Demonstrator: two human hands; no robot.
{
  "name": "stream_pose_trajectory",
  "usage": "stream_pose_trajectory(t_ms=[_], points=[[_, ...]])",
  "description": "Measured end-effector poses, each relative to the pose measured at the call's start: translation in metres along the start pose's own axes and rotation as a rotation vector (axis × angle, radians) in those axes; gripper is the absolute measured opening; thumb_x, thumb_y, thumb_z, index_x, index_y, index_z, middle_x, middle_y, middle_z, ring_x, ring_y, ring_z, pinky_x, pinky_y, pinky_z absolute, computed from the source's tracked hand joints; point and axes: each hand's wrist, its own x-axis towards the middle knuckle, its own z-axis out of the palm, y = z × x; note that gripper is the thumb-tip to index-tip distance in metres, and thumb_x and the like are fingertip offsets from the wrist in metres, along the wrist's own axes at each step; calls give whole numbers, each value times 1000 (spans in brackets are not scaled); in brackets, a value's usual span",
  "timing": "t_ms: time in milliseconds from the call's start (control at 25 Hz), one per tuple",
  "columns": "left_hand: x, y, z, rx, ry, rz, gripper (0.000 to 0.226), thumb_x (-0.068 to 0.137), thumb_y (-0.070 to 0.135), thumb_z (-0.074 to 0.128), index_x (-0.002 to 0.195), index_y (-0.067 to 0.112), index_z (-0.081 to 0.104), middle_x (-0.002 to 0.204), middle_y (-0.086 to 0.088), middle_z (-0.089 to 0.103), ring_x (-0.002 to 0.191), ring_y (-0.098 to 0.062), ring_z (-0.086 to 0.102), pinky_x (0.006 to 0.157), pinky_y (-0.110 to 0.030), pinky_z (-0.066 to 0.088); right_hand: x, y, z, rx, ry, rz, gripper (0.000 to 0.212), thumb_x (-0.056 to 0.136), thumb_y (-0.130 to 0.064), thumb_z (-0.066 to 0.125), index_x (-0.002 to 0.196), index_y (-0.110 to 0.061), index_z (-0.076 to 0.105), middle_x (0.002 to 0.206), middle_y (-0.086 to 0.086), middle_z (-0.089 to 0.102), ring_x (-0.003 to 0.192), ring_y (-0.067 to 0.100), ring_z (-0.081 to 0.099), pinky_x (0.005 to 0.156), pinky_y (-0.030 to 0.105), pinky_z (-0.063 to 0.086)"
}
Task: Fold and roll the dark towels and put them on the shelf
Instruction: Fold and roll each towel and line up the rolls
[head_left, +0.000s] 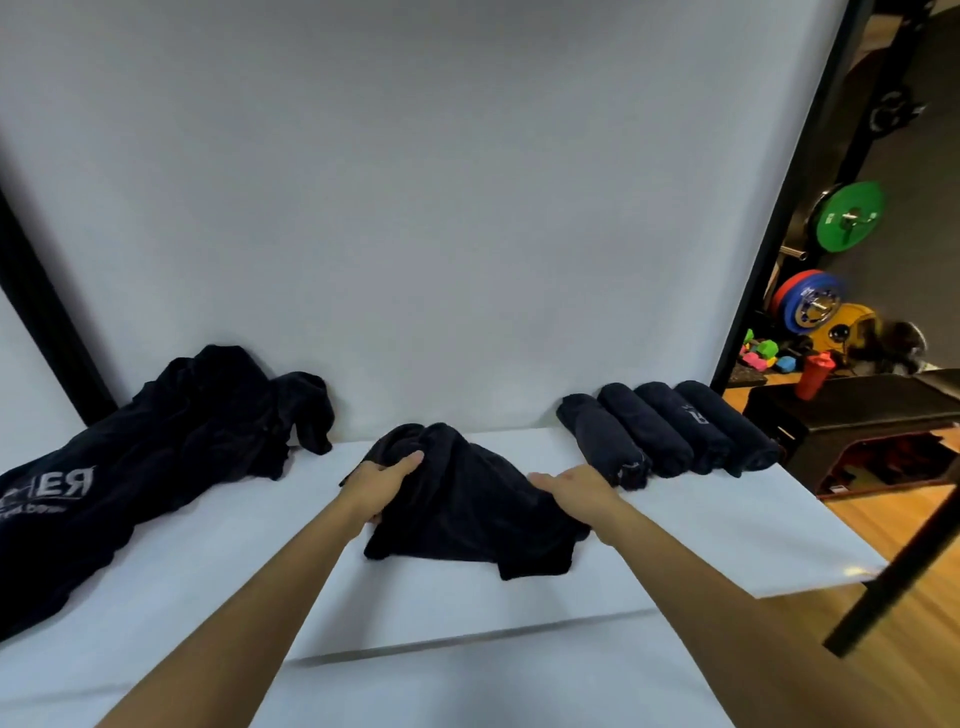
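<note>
A crumpled dark towel lies in the middle of the white surface. My left hand grips its left side, thumb over the bunched cloth. On the towel's right edge, my right hand holds the fabric with its fingers curled under. Several rolled dark towels lie side by side at the back right, against the white backdrop. A heap of unfolded dark towels, one with white lettering, sprawls across the left.
A black frame post rises at the left and another at the right. Beyond the right post are weight plates, a red bottle on a black bench, and wooden floor. A black bar crosses the lower right.
</note>
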Motion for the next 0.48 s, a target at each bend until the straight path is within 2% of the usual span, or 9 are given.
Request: stream_pose_trajectory(t_ms=[40, 120, 200, 240, 280, 360, 440, 480], points=[[-4, -3, 2, 0, -2, -28, 47, 85, 56, 66, 97, 10, 65, 88, -4, 66, 78, -20, 63, 65, -30, 51, 0, 7, 5, -111, -28, -41, 47, 84, -41, 71, 60, -17, 38, 58, -1, 35, 53, 15, 37, 52, 28, 29], [-9, -5, 6, 129, -47, -45, 45, 86, 49, 68, 100, 7, 62, 87, -6, 62, 72, -19, 60, 58, -26, 50, -1, 14, 7, -294, -36, -49, 43, 82, -37, 73, 61, -14, 44, 58, 1, 41, 53, 17, 41, 51, 27, 33], [-18, -12, 10, 236, -91, -9, 29, 90, 37, 68, 90, 8, 61, 83, -5, 59, 70, -17, 57, 56, -24, 48, -7, 15, 5, -387, -43, -23, 36, 82, -31, 71, 66, -9, 47, 63, 5, 47, 56, 20, 46, 50, 26, 36], [-24, -14, 13, 260, -64, 38, 25, 92, 31, 65, 82, 10, 57, 81, -4, 57, 69, -17, 55, 58, -25, 46, -12, 13, 1, -376, -53, -26, 31, 84, -28, 68, 70, -7, 49, 68, 7, 49, 60, 21, 47, 52, 27, 37], [-30, -14, 15, 251, -11, 98, 24, 95, 29, 61, 80, 11, 54, 81, -4, 56, 70, -16, 53, 63, -26, 44, -16, 12, -5, -320, -61, -44, 26, 86, -25, 63, 74, -6, 51, 74, 7, 52, 66, 22, 50, 56, 28, 39], [-47, -2, 12, 107, 113, 169, 18, 99, 28, 51, 93, 12, 57, 93, -4, 59, 82, -18, 55, 73, -30, 43, -24, 1, -22, -47, -50, -104, 22, 92, -24, 56, 85, -4, 60, 89, 6, 63, 81, 22, 59, 72, 32, 49], [-63, 27, -1, -229, 203, 165, 22, 98, 30, 48, 108, 13, 59, 102, -4, 61, 97, -24, 58, 80, -35, 45, -37, -24, -44, 319, 1, -133, 22, 93, -24, 56, 102, -7, 67, 101, 7, 69, 95, 24, 64, 89, 39, 52], [-73, 46, -9, -412, 245, 167, 24, 95, 32, 50, 106, 14, 61, 99, -4, 62, 98, -27, 59, 79, -37, 47, -48, -39, -58, 503, 21, -138, 20, 93, -23, 57, 101, -8, 68, 97, 7, 70, 91, 24, 65, 85, 38, 53]])
